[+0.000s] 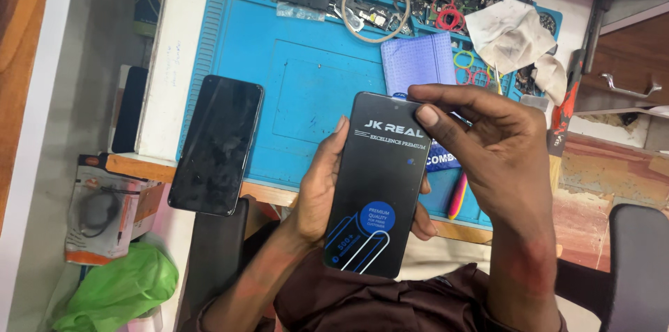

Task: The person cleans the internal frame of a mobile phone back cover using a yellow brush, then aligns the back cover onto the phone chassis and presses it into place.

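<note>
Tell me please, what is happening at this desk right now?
A person holds a black phone screen panel above the edge of a blue work mat. The left hand supports it from behind, while the right hand pinches its top edge with the fingertips. A second dark phone lies on the mat's left edge, with small parts and rubber bands along the back.

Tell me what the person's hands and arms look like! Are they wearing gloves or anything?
No gloves. Both the left hand and the right hand are bare, with short, plain fingernails and no rings or watch showing. The forearms are bare too. Near the bottom of the picture you can see dark brown clothing, so any sleeves end high up the arms.
</note>
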